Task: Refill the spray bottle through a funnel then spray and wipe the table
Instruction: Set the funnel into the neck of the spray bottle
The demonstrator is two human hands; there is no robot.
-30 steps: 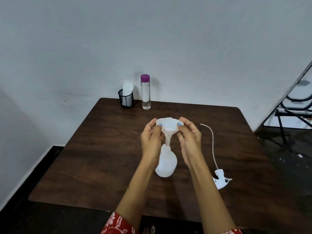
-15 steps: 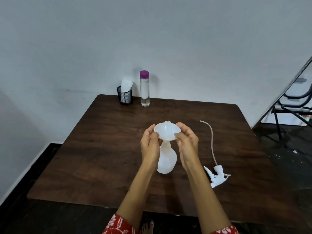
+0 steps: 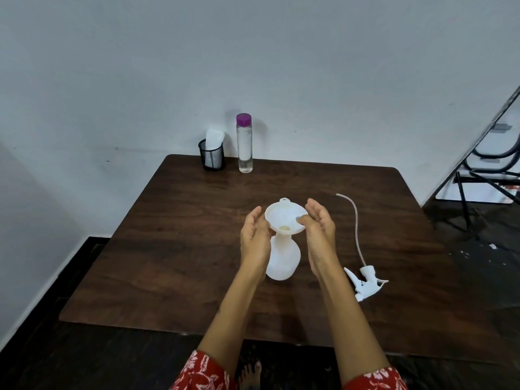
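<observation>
A white spray bottle stands upright, without its head, in the middle of the dark wooden table. A white funnel sits in its neck. My left hand is beside the funnel's left rim with its fingers straightened, close to the rim or just touching it. On the other side is my right hand, fingers extended and the thumb tip resting on the rim. The white trigger head with its long dip tube lies on the table to the right. A clear bottle with a purple cap stands at the back.
A black mesh cup holding a white cloth stands at the back edge, left of the clear bottle. The wall is right behind the table. A black metal chair frame is off to the right, on the dark floor.
The funnel has sunk fully into the bottle's neck and the bottle now stands on the table. Both hands have loosened from pinching the funnel's rim and their fingers have straightened.
</observation>
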